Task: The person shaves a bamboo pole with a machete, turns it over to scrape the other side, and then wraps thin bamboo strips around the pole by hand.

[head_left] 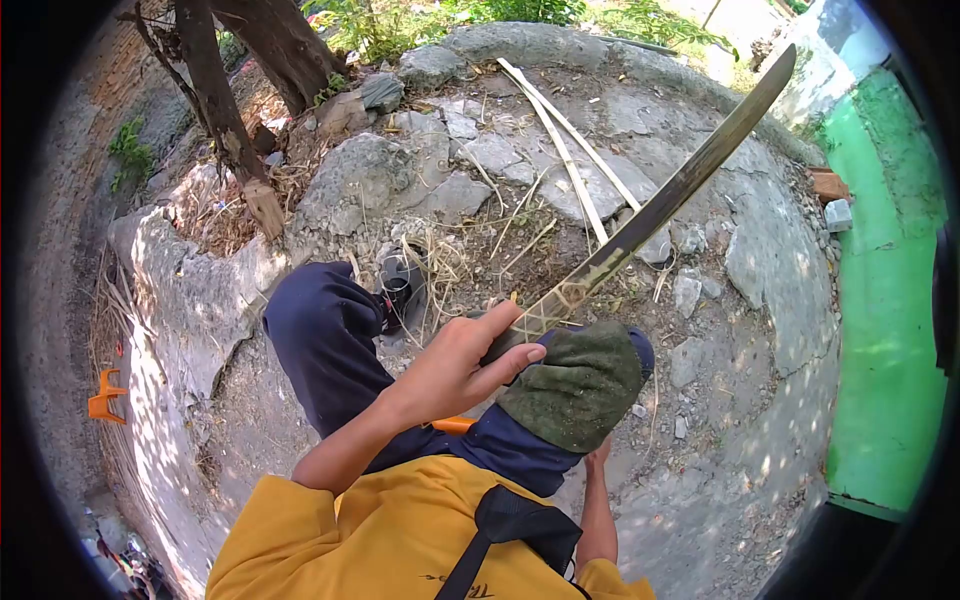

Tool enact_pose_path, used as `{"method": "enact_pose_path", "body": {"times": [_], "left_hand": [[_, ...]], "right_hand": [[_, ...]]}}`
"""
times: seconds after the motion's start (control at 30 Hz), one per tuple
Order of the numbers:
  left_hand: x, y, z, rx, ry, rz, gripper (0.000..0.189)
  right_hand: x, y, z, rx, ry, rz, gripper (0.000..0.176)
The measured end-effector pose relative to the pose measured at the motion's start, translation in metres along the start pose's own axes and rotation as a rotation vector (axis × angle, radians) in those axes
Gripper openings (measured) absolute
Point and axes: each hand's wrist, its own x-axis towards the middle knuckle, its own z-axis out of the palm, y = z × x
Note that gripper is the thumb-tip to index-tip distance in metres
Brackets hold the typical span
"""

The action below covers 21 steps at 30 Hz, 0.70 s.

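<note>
My left hand (pixel 470 362) is wrapped around the near end of a machete (pixel 665 207). Its long dark blade slants up to the right, with the curved tip high in the view. Close to the hand, the blade has pale, mottled markings; the grip itself is mostly hidden by my fingers. A dark green cloth (pixel 575 385) covers my right knee, just below the blade. Beside that leg hangs my right hand (pixel 598 455), its fingers hidden behind the knee, so whatever it may hold cannot be seen.
Two pale split strips (pixel 565 150) lie on broken concrete ahead. Dry fibres (pixel 435 262) are scattered by my left shoe (pixel 402 290). Tree trunks (pixel 225 95) stand at upper left, a green wall (pixel 885 300) at right. Part of an orange seat (pixel 453 425) shows beneath me.
</note>
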Motion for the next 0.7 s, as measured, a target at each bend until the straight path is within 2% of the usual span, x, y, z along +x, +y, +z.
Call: {"method": "enact_pose_path", "body": {"times": [0.13,0.23,0.27,0.3,0.37,0.4,0.47,0.5,0.57,0.6,0.67,0.7], "left_hand": [[-0.01,0.0,0.004,-0.158,-0.018,-0.118,0.03],[-0.015,-0.012,0.01,-0.094,-0.08,-0.137,0.03],[-0.015,-0.015,0.014,-0.147,-0.069,-0.116,0.031],[-0.016,-0.019,0.019,-0.201,-0.061,-0.095,0.032],[-0.015,-0.033,0.031,-0.275,-0.107,-0.126,0.034],[-0.014,-0.041,0.038,-0.36,-0.106,-0.151,0.035],[-0.012,-0.059,0.051,-0.419,-0.09,-0.167,0.035],[-0.012,-0.064,0.054,-0.423,-0.099,-0.175,0.035],[-0.012,-0.073,0.058,-0.533,-0.168,-0.313,0.036],[-0.013,-0.079,0.061,-0.569,-0.202,-0.372,0.036],[-0.014,-0.084,0.065,-0.614,-0.223,-0.418,0.036],[-0.015,-0.087,0.068,-0.655,-0.237,-0.456,0.036]], "right_hand": [[-0.011,0.009,-0.044,0.017,-0.008,0.047,0.039],[-0.036,-0.006,-0.093,0.252,0.116,0.306,0.028],[-0.037,0.0,-0.103,0.271,0.157,0.262,0.036],[-0.037,0.006,-0.116,0.261,0.159,0.269,0.036],[-0.044,-0.033,-0.152,0.44,0.241,0.232,0.038],[-0.046,-0.051,-0.163,0.433,0.247,0.248,0.038],[-0.045,-0.087,-0.18,0.531,0.317,0.124,0.037],[-0.046,-0.105,-0.185,0.527,0.32,0.136,0.037],[-0.048,-0.14,-0.189,0.597,0.249,-0.022,0.033],[-0.05,-0.16,-0.188,0.592,0.25,-0.007,0.033],[-0.049,-0.193,-0.18,0.399,0.169,-0.238,0.037],[-0.047,-0.198,-0.175,0.395,0.166,-0.225,0.037]]}}
